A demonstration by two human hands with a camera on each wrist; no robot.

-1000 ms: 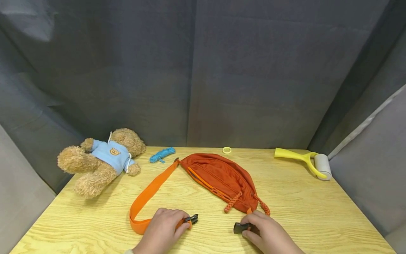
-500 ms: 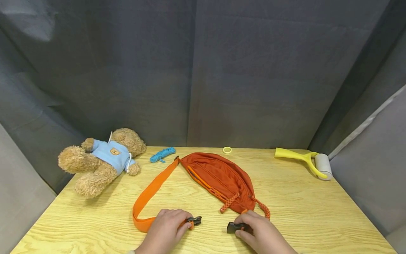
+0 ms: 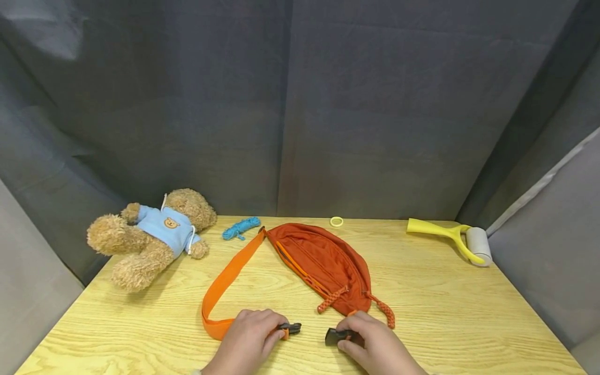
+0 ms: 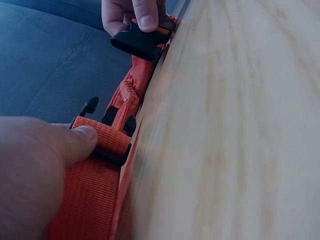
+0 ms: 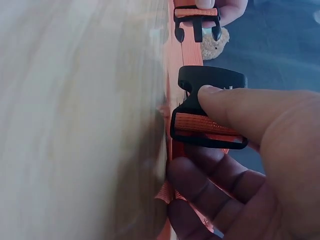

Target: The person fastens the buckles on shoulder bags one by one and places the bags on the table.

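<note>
Left hand (image 3: 248, 336) pinches the pronged clip (image 3: 294, 328) on the orange strap (image 3: 229, 273); right hand (image 3: 375, 341) pinches the socket (image 3: 333, 337), the pieces apart. Bag (image 3: 323, 258) lies beyond, on the table (image 3: 445, 312): likely light, limp. Clip and socket appear stiff; hold each at its rear.

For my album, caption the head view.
Red waist bag: pronged buckle half in left hand, socket half in right hand.

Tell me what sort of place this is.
Probably a small filming booth: dark grey fabric hangs behind a wood-grain table with a teddy bear and a red waist bag on it.
</note>
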